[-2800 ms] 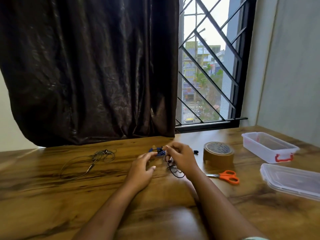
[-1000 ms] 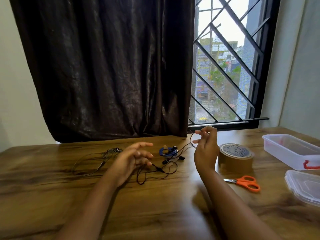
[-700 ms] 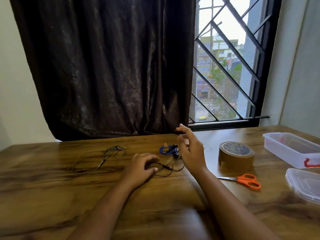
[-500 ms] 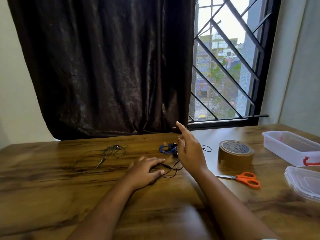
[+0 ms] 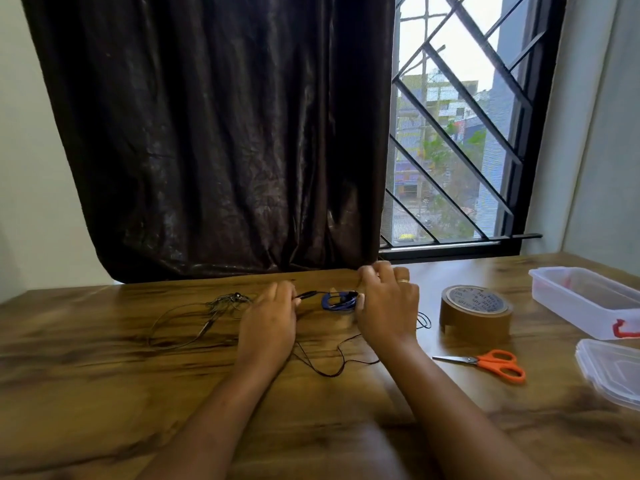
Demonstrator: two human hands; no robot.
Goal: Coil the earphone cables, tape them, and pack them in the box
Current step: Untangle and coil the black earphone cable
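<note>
A black earphone cable (image 5: 332, 367) lies in loose loops on the wooden table between my arms. My left hand (image 5: 268, 323) pinches one end of it near a small blue coiled earphone (image 5: 337, 300). My right hand (image 5: 386, 306) sits just right of the blue coil with its fingers curled; whether it grips the cable is hidden. Another thin dark earphone (image 5: 204, 317) is spread out to the left. A brown tape roll (image 5: 474, 315) stands to the right. The clear plastic box (image 5: 585, 299) with a red clip is at the far right.
Orange-handled scissors (image 5: 491, 363) lie in front of the tape roll. The box's clear lid (image 5: 609, 370) rests at the right edge. A dark curtain (image 5: 221, 133) and a barred window (image 5: 457, 133) stand behind the table's far edge.
Both hands have moved forward to the blue coil. The black cable has been pulled out into longer loops toward me, and my right hand's fingers have curled.
</note>
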